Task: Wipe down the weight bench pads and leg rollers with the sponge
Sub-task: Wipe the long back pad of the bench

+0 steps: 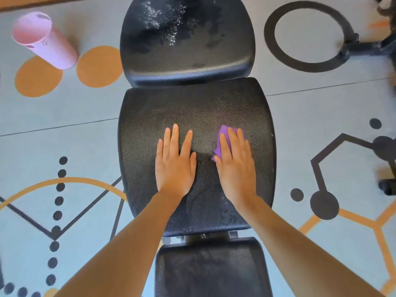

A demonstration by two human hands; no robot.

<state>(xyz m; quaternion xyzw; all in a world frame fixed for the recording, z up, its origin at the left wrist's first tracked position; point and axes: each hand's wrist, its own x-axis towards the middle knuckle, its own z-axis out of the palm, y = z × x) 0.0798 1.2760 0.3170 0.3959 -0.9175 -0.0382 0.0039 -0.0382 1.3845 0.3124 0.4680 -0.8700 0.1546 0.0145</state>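
The black weight bench runs up the middle of the head view in three pads. My left hand (174,158) lies flat with straight fingers on the middle pad (150,108). My right hand (234,161) presses a purple sponge (222,133) flat against the same pad, just right of the left hand; only the sponge's far and left edges show past the fingers. The far pad (188,54) carries white foam and wet streaks near its top. The near pad (210,269) lies between my forearms. No leg rollers are in view.
A pink cylindrical container (46,42) stands on the patterned floor mat at the upper left. A black ring with a handle (308,37) lies on the floor at the upper right. Dark equipment legs (385,151) sit at the right edge.
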